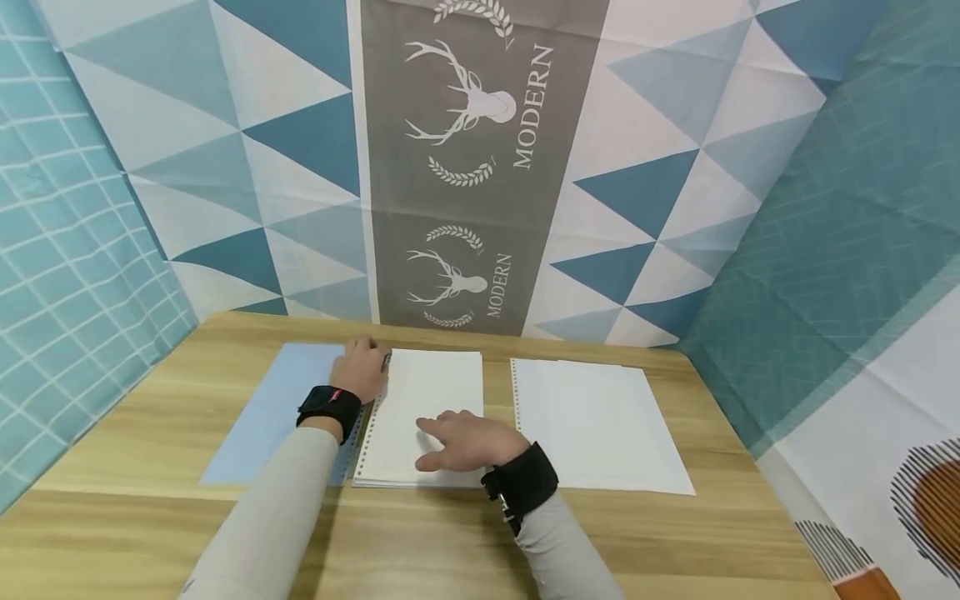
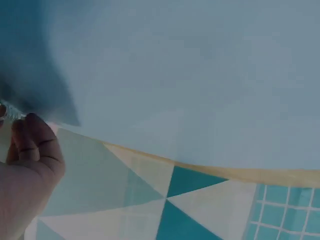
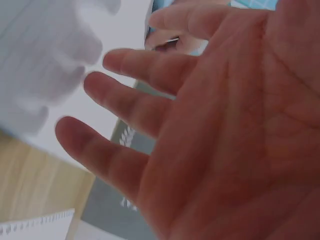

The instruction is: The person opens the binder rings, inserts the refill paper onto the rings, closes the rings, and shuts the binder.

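the white paper stack (image 1: 431, 383) lies on a wood-grain table (image 1: 420, 542). left of the stack is a blue sheet (image 1: 266, 408), right of it, white paper (image 1: 592, 425); behind it, a triangle-patterned cloth (image 1: 300, 200). the left hand (image 1: 362, 372) curls by its upper left edge, whether pinching i cannot tell; the right hand (image 1: 468, 442), fingers spread, is over it.

Wood-grained table (image 1: 420, 533), blue punched sheet (image 1: 273, 417) at left, white paper stack (image 1: 431, 383) mid-table, white sheets (image 1: 600, 425) at right
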`<state>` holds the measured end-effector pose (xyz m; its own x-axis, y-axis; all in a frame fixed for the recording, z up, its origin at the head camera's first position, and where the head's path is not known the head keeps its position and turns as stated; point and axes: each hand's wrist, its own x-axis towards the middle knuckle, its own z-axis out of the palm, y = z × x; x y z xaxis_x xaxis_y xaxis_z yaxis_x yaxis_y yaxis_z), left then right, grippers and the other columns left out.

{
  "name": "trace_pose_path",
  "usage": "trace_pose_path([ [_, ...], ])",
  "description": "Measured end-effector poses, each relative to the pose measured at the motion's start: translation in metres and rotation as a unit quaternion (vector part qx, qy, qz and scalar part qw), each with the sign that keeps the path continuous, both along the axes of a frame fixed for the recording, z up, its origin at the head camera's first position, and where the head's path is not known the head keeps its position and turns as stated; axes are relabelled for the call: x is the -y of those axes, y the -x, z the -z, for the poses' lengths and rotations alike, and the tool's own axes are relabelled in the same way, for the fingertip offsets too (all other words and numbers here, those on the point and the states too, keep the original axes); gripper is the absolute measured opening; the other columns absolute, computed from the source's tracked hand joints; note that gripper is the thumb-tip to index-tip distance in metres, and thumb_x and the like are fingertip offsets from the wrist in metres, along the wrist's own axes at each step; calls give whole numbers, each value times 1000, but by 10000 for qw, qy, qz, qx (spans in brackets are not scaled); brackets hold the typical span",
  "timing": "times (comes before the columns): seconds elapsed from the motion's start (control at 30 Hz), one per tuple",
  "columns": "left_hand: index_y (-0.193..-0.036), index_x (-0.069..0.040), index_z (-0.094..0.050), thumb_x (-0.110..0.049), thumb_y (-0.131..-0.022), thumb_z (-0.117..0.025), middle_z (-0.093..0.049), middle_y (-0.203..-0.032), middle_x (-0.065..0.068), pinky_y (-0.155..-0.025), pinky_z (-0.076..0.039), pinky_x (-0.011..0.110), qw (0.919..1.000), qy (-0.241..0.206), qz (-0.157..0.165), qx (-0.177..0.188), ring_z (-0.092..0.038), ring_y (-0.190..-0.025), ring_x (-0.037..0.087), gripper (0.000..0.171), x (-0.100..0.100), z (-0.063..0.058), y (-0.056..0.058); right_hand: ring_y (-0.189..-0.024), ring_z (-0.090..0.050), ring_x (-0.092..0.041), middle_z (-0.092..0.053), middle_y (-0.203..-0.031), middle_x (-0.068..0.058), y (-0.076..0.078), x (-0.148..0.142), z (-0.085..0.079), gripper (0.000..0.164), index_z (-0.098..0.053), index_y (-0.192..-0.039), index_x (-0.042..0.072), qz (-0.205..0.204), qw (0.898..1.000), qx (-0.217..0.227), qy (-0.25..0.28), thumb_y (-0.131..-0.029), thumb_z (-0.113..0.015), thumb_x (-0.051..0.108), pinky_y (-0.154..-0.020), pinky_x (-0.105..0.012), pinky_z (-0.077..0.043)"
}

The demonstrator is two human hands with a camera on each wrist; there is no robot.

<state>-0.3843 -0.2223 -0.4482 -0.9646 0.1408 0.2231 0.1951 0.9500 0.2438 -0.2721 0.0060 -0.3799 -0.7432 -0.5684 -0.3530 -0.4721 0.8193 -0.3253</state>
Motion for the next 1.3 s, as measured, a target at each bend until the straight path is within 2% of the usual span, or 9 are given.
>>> trace_pose_path([
  [0.13,-123,1,-68,-13,-100,-59,-61,-119,26,-81,-56,57,9977,418,63,-533,-58,-109,43,28,0,3,1,-151,-38,-19,-43,-161,-4,1,-7,-2,70,-35,-160,24,31,9992,308,244,-99,-57,51,-119,-38,-38],
  [0.37,-117,-1,-69,-22,-101,-61,-66,-110,25,-77,-57,57,9949,758,86,-663,-63,-102,43,27,-3,2,2,-151,-38,-20,-45,-160,-6,6,-10,1,70,-36,-159,23,30,9991,308,302,-99,-58,51,-119,-38,-38],
  [0.53,-126,-5,-67,-25,-103,-58,-64,-117,25,-79,-58,57,9921,1125,-49,-545,-61,-109,42,32,-10,3,2,-150,-39,-20,-48,-158,-2,7,-10,3,68,-38,-158,24,14,9995,182,242,-99,-58,51,-119,-38,-38],
  [0.6,-130,-4,-65,-26,-104,-57,-62,-121,26,-82,-57,58,9927,1128,-150,-402,-60,-113,42,35,-11,1,1,-149,-42,-20,-50,-156,-3,8,-9,4,68,-39,-158,24,-13,9997,140,224,-99,-58,50,-117,-37,-40],
  [0.73,-127,-3,-66,-26,-103,-59,-62,-122,26,-87,-55,61,9955,862,-298,-243,-59,-114,42,34,-12,-2,0,-145,-46,-21,-53,-152,-5,9,-8,4,68,-40,-158,22,-65,9998,65,202,-99,-59,50,-114,-36,-43],
  [0.97,-117,-3,-70,-21,-101,-61,-69,-111,23,-81,-57,57,9945,865,-141,-579,-64,-106,42,26,-11,1,3,-147,-43,-24,-52,-154,-5,9,-10,4,67,-41,-157,22,-10,9998,53,167,-98,-60,49,-117,-38,-40],
  [1.07,-119,-1,-68,-19,-100,-62,-71,-106,23,-77,-58,56,9934,903,-133,-700,-67,-100,42,27,-13,2,5,-146,-44,-23,-53,-152,-5,8,-10,4,67,-41,-157,22,-50,9999,38,158,-98,-60,49,-116,-38,-41],
  [1.2,-127,-3,-64,-17,-101,-60,-71,-108,24,-76,-58,56,9940,850,-166,-673,-67,-100,43,30,-14,2,6,-144,-46,-23,-55,-151,-5,8,-8,4,67,-41,-157,22,-121,9999,-15,116,-99,-60,48,-114,-37,-42],
  [1.3,-126,-4,-64,-17,-102,-58,-70,-109,25,-75,-58,57,9950,770,-145,-612,-67,-102,44,28,-14,1,6,-146,-44,-26,-52,-153,-5,5,-4,5,64,-43,-156,25,-160,9995,-271,-20,-99,-59,47,-116,-40,-41],
])
